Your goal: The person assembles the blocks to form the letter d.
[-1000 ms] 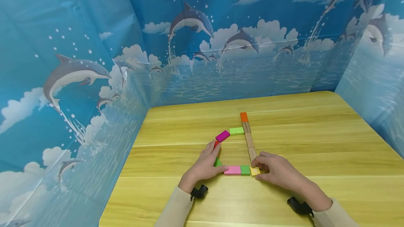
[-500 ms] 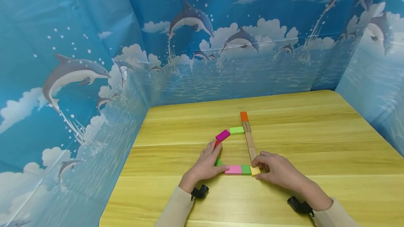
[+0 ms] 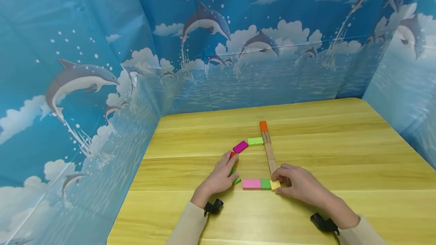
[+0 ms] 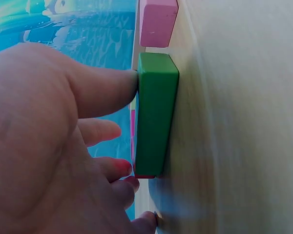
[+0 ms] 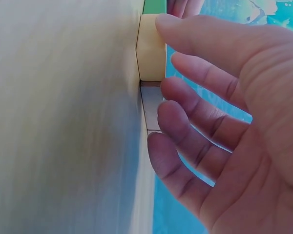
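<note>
In the head view, my left hand (image 3: pixel 216 179) lies over the left side of a loop of flat toy blocks, fingers stretched toward a red block (image 3: pixel 233 155). Its thumb tip touches the top of a green block (image 4: pixel 156 107), which stands apart from the pink block (image 3: pixel 251 184). My right hand (image 3: pixel 301 185) pinches a yellow block (image 3: pixel 274 185) between thumb and bent fingers at the loop's lower right corner. A short green block (image 3: pixel 265 184) sits between the pink and yellow ones. Part of the loop's left side is hidden under my left hand.
Plain wooden blocks (image 3: pixel 269 151) run up the right side to an orange block (image 3: pixel 263 126). A lime block (image 3: pixel 255 141) and a magenta block (image 3: pixel 240 146) close the top. The wooden table (image 3: pixel 340 143) meets a dolphin-printed curtain (image 3: pixel 259 82) behind and at both sides.
My left thumb has drawn back left from the pink block's end to the green block, baring more green and a gap beside the pink one. My right hand stays at the yellow block.
</note>
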`<state>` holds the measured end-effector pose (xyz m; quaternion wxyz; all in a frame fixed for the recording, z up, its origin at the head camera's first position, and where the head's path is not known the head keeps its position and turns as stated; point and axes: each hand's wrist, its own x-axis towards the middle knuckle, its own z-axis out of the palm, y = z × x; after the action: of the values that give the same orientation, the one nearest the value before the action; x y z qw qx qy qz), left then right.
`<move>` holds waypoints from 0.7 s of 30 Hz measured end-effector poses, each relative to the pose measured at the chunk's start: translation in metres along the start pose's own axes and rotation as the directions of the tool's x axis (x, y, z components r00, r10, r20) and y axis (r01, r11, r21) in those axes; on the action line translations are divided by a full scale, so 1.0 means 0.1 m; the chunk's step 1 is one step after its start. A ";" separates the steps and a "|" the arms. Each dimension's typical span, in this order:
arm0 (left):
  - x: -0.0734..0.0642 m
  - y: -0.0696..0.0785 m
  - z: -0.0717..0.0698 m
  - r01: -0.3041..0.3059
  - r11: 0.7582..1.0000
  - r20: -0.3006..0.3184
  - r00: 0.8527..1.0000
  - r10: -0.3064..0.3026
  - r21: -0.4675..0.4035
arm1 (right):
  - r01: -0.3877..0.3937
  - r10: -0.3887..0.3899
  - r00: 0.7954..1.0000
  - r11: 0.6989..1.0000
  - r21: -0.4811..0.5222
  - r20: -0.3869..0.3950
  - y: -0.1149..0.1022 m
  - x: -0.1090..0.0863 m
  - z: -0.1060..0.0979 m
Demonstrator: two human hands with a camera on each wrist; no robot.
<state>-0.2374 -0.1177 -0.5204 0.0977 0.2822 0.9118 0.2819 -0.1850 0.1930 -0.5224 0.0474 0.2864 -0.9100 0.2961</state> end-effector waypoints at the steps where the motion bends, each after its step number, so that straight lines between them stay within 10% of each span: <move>1: 0.00 0.00 0.00 0.002 1.000 0.001 1.000 -0.002 0.000 | 0.002 -0.002 1.000 1.000 0.003 -0.002 0.00 0.00 0.00; 21: 0.00 0.00 0.03 0.044 0.999 0.005 0.999 -0.044 0.016 | -0.047 0.046 0.998 0.999 -0.019 -0.040 -0.01 -0.01 -0.05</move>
<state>-0.2366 -0.1165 -0.5229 0.1040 0.2634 0.9197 0.2719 -0.1839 0.1958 -0.5178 0.0615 0.2587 -0.9182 0.2936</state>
